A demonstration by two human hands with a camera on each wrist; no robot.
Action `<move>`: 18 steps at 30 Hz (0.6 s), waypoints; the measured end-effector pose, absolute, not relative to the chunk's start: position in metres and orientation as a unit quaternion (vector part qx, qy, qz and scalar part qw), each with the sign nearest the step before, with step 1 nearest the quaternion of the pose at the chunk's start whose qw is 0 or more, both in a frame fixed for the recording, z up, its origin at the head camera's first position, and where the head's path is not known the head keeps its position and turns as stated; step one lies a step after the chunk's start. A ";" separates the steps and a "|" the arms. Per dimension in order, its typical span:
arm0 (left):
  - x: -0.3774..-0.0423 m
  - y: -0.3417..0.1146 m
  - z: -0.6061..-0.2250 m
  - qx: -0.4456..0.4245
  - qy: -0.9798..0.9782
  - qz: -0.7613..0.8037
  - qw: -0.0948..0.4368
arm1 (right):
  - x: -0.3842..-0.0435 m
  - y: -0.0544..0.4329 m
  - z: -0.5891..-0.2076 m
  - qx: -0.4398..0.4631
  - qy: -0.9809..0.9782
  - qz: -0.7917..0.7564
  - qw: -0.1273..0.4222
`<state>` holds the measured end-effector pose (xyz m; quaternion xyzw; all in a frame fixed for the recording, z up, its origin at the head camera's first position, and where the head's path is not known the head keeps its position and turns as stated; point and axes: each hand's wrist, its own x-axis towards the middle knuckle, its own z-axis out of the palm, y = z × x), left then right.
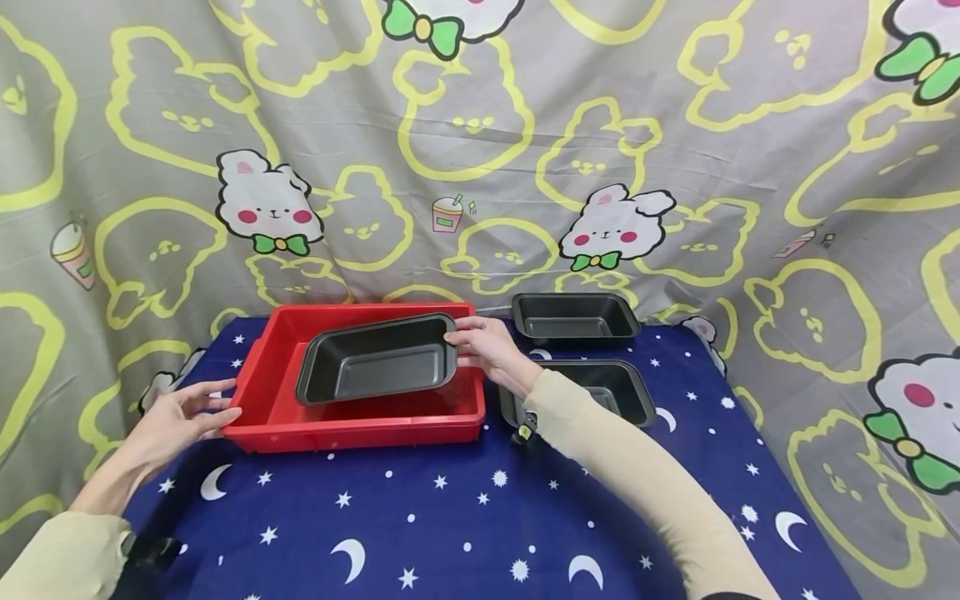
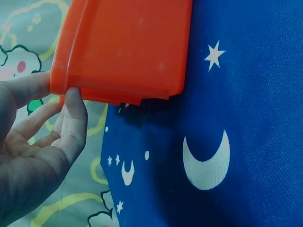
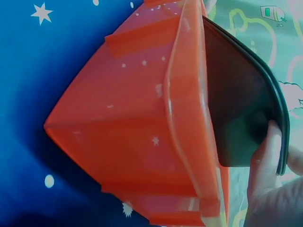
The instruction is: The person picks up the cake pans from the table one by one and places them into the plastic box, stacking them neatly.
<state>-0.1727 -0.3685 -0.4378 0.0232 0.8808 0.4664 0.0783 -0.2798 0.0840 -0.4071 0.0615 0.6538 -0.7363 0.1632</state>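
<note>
My right hand (image 1: 491, 350) pinches the right end of a dark loaf pan (image 1: 390, 362) by its rim, thumb on one side and fingers on the other. The pan is tilted, with its right end higher, over the inside of a red plastic tray (image 1: 352, 433). In the right wrist view, the pan (image 3: 241, 99) shows past the tray's rim, with my fingers at its edge. My left hand (image 1: 176, 421) is at the tray's left end. There, thumb and fingertips grip the corner of the red rim (image 2: 61, 71).
Right of the tray, a second dark loaf pan (image 1: 577, 318) stands at the back. A third pan (image 1: 637, 396) stands in front of it, partly hidden by my right forearm. A dark blue star-patterned cloth (image 1: 420, 517) covers the table, and a cartoon-print curtain (image 1: 480, 167) hangs behind.
</note>
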 end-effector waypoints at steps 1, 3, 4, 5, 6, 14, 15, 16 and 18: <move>-0.173 -0.368 -0.438 0.022 0.880 0.467 0.079 | -0.280 0.082 -0.408 0.061 0.653 -0.737 0.163; -0.173 -0.368 -0.437 0.020 0.879 0.469 0.082 | -0.280 0.077 -0.409 0.060 0.654 -0.736 0.163; -0.173 -0.368 -0.438 0.020 0.880 0.468 0.084 | -0.280 0.075 -0.409 0.059 0.654 -0.736 0.163; -0.173 -0.368 -0.438 0.018 0.880 0.467 0.085 | -0.280 0.073 -0.410 0.057 0.654 -0.736 0.163; -0.173 -0.368 -0.438 0.018 0.880 0.466 0.087 | -0.280 0.071 -0.411 0.055 0.654 -0.737 0.163; -0.174 -0.368 -0.438 0.015 0.887 0.452 0.089 | -0.276 0.053 -0.415 0.054 0.649 -0.741 0.162; -0.174 -0.368 -0.438 0.015 0.887 0.452 0.090 | -0.275 0.052 -0.415 0.055 0.649 -0.741 0.163; -0.174 -0.368 -0.438 0.015 0.888 0.451 0.091 | -0.275 0.050 -0.415 0.055 0.649 -0.741 0.164; -0.174 -0.368 -0.437 0.014 0.888 0.450 0.092 | -0.275 0.048 -0.415 0.056 0.649 -0.741 0.164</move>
